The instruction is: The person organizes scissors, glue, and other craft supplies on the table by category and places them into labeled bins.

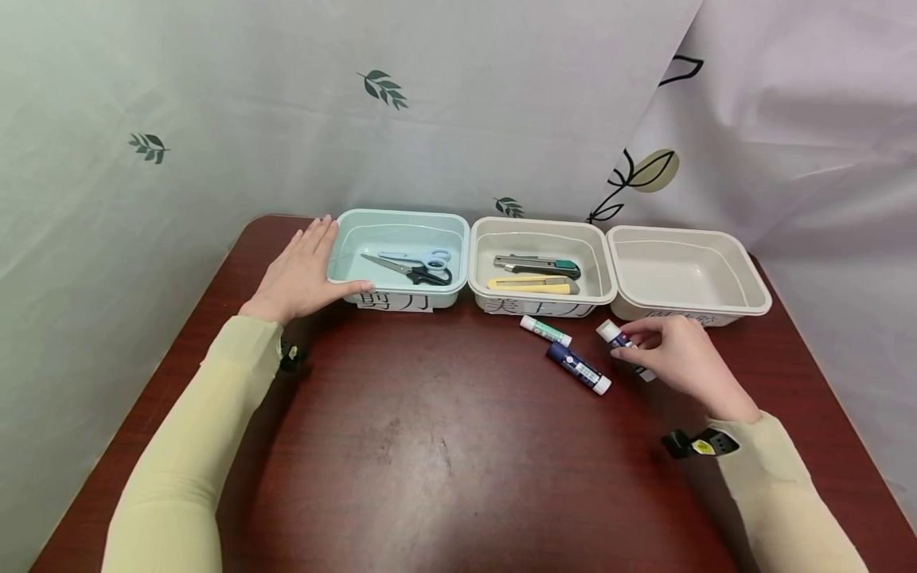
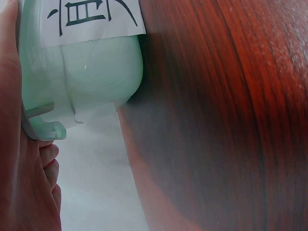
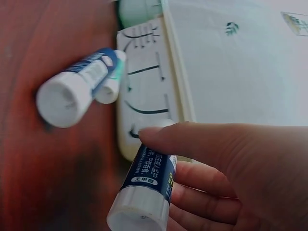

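My right hand (image 1: 673, 358) pinches a dark blue glue stick (image 3: 149, 178) with white ends between thumb and fingers, in front of the right-hand beige bin (image 1: 688, 306). Left of it on the table lie another blue glue stick (image 1: 579, 368) and a smaller green-and-white glue stick (image 1: 546, 330). My left hand (image 1: 297, 274) rests on the left rim of the pale blue bin (image 1: 401, 219), fingers straight along the side and thumb over the front edge. Inside that bin are black-handled scissors (image 1: 423, 274) and light blue scissors (image 1: 433, 259).
The middle beige bin (image 1: 540, 227) holds several utility knives, among them a yellow one (image 1: 530, 284). Paper labels with handwritten characters are on the bin fronts. The three bins stand in a row along the back of the dark red table (image 1: 430, 446), before a patterned curtain (image 1: 286, 119).
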`<action>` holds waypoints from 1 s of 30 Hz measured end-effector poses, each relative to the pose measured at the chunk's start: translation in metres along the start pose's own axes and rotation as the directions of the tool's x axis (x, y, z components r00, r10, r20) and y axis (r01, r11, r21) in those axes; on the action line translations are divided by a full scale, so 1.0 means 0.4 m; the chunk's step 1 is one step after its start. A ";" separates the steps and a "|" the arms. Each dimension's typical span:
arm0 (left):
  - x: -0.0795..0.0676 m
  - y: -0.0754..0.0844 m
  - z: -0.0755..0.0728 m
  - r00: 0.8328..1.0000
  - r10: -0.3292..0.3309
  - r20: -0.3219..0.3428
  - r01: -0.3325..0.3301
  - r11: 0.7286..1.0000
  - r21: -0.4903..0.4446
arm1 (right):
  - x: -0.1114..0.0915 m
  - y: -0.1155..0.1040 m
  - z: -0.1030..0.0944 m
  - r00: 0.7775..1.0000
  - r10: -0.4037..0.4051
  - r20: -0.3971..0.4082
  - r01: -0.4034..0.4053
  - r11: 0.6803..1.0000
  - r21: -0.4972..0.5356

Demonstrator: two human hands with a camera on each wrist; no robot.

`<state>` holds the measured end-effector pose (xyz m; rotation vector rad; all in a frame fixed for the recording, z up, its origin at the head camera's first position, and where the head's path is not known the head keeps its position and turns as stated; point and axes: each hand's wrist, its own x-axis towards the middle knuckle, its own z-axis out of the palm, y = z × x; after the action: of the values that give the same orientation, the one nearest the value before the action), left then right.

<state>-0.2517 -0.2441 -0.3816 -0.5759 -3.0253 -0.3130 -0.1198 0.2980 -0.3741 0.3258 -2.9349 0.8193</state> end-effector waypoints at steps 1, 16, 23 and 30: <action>0.000 0.000 0.000 1.000 0.000 0.000 0.000 1.000 0.001 | 0.001 -0.003 -0.006 1.000 0.001 -0.004 -0.001 1.000 -0.002; 0.000 0.001 -0.001 1.000 0.006 0.006 -0.006 1.000 0.005 | 0.049 -0.033 -0.128 0.994 0.058 -0.097 -0.051 0.996 0.077; -0.001 0.001 -0.002 1.000 0.005 0.011 -0.005 1.000 0.002 | 0.085 -0.038 -0.184 0.977 0.111 -0.182 -0.102 0.993 0.058; 0.000 0.001 -0.001 1.000 0.000 0.005 0.000 1.000 -0.001 | 0.118 -0.031 -0.241 0.961 0.195 -0.198 -0.177 0.979 0.103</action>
<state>-0.2515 -0.2439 -0.3810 -0.5778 -3.0304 -0.3140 -0.1615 0.3292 -0.2794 -0.0327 -2.7700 0.9396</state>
